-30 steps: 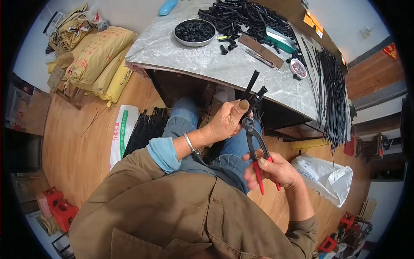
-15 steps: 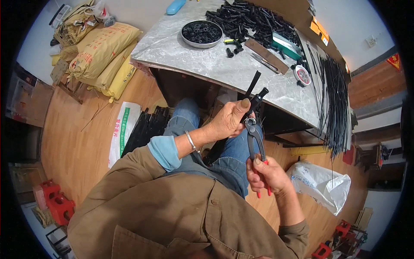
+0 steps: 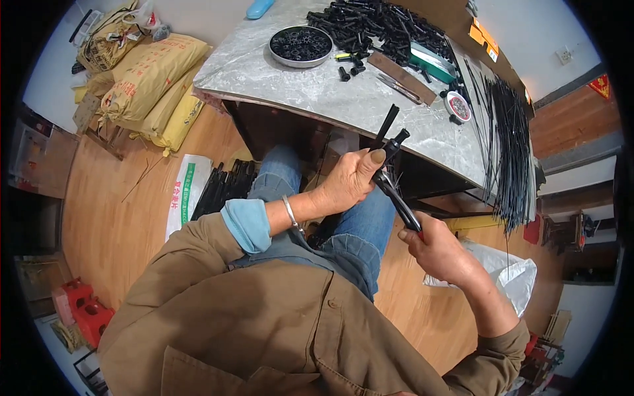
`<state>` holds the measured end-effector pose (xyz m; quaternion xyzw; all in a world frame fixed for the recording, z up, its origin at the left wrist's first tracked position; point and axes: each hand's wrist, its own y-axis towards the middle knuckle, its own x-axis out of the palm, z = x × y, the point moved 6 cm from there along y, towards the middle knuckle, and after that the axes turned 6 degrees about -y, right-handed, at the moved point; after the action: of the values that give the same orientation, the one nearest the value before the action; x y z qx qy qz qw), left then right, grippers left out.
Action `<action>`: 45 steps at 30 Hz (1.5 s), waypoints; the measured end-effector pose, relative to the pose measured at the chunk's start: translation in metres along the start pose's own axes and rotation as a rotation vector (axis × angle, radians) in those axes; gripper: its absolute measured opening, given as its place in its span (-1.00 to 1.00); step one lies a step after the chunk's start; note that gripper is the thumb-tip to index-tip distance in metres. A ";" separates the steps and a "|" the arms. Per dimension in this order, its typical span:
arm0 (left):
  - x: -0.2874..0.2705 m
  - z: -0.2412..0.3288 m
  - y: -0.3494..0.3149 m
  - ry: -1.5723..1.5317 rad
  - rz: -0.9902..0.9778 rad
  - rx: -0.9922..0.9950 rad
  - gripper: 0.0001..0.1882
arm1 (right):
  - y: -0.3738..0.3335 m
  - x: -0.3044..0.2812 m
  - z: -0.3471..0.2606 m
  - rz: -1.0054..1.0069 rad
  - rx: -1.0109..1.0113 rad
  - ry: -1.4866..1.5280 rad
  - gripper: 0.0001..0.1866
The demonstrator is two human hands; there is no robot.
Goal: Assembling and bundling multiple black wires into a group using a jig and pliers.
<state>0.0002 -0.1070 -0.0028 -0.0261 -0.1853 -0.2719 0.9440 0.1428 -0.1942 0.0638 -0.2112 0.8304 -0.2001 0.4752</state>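
My left hand [image 3: 350, 177] is closed around a black tubular part [image 3: 396, 141] with a flared end, its thumb pressed along the side. A flat black strip [image 3: 387, 124] sticks up beside that part from the same grip. In my right hand [image 3: 439, 249], fingers wrapped, are the handles of a pair of end-cutting pincers [image 3: 400, 203] with red grips, mostly hidden by the palm. The pincers slant up to the left, and their jaws meet the lower end of the black part just under my left hand. Exactly what the jaws bite on is hidden.
A grey marble-patterned table [image 3: 284, 99] stands ahead, bearing a heap of black parts [image 3: 370, 26], a round tin [image 3: 301, 64], a brown bar [image 3: 403, 78] and a small white dish [image 3: 457, 107]. Long black strands [image 3: 508, 158] hang over its right edge. Stuffed sacks [image 3: 152, 79] lie left.
My right hand has swung up and to the right, turning the pincers to a slant with the handles closer together. My left hand keeps its grip, nearly in place; the view has shifted slightly.
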 end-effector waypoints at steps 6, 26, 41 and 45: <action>-0.004 -0.001 0.005 -0.151 -0.026 -0.035 -0.34 | -0.001 0.003 0.005 0.468 -0.093 -0.040 -0.72; -0.013 -0.008 0.013 0.037 0.136 0.049 -0.44 | -0.002 0.022 0.005 0.989 -0.145 -0.202 -0.57; -0.008 -0.002 0.011 -0.071 0.071 -0.116 -0.47 | 0.025 0.066 0.025 -0.300 -0.268 1.167 -0.81; -0.010 0.008 0.015 -0.008 0.061 -0.080 -0.49 | 0.018 0.027 0.021 0.006 -0.029 0.374 -0.64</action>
<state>-0.0026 -0.0876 0.0014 -0.0705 -0.1771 -0.2500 0.9493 0.1457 -0.1968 0.0257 -0.1747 0.9077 -0.2222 0.3101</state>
